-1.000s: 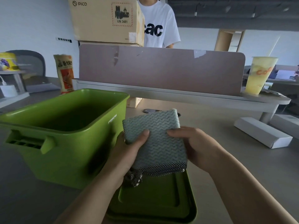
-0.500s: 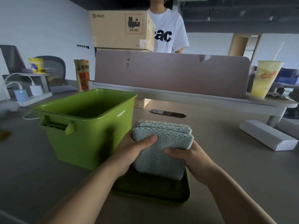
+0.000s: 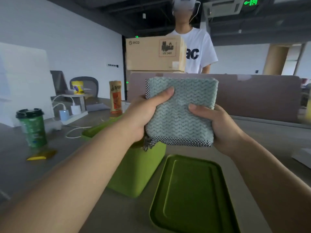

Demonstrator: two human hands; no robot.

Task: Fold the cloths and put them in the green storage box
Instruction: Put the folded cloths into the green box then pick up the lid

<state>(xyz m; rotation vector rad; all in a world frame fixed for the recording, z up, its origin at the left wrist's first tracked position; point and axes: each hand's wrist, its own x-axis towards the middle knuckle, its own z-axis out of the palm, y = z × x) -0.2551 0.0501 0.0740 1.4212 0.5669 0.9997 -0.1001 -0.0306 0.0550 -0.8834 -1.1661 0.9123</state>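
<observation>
Cloth (image 3: pixel 180 111): folded square, held upright in the air above box (image 3: pixel 134 174) and lid (image 3: pixel 190 195). Left hand (image 3: pixel 143 115) and right hand (image 3: pixel 218 125) clamp opposite edges. Step: folding apparently done. Next: lower it leftward into the box.

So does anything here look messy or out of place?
Only small things. The folded cloth, held by the left hand and right hand, has a frayed corner dangling at its lower left. The green storage box is open; its lid lies flat on the desk beside it.
</observation>
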